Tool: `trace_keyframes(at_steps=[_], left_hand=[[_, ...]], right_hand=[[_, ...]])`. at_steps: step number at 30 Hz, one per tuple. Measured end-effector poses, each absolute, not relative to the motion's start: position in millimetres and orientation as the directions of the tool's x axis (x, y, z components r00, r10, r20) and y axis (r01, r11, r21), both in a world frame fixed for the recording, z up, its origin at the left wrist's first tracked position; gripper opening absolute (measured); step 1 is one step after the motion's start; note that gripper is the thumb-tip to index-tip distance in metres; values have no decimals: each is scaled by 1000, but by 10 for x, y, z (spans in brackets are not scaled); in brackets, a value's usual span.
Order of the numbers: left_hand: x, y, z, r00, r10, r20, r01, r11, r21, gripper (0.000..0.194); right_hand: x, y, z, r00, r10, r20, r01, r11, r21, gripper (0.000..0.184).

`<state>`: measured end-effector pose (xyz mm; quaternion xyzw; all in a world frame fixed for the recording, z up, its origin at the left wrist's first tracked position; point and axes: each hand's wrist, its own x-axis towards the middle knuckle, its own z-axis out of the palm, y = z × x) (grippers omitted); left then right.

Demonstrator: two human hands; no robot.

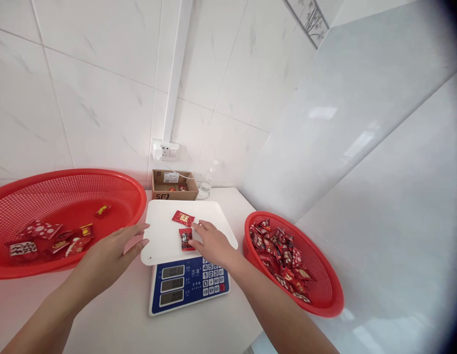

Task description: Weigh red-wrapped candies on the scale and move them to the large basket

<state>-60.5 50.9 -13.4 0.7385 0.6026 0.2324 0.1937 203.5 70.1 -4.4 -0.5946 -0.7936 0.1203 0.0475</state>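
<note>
My right hand point(214, 244) is over the white tray of a scale point(164, 246), its thumb at the edge of a dark-and-red wrapped candy point(185, 239). Its thumb and fingers are apart. Just behind lies a flat red candy packet point(183, 218) with gold lettering, close to the fingertips. Something small shows under those fingers, too covered to name. My left hand point(110, 253) is open and holds nothing, fingertips by the tray's left edge. Below the tray, the scale's blue panel point(191, 285) has number displays and keys; the digits are faint.
On the left, a large red basket point(134, 196) holds several wrapped candies. Another red basket point(329, 295), on the right, has a heap of red candies. Behind the tray are a cardboard box point(175, 195), a clear bottle point(207, 181) and a wall socket point(165, 150) with a plug.
</note>
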Motion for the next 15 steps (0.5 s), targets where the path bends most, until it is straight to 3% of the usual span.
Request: trace_keyframes(at_steps=[12,15], left_hand=[[-583,470,-27,198,977,76,825,-208,526,49],[-592,504,-96,200,966,165,822,-257,508,47]], right_hand=[[1775,841,-162,-337,941,-37,909,315,-272,55],[1819,844,-109,-362,932,-31,888,334,-317,53]])
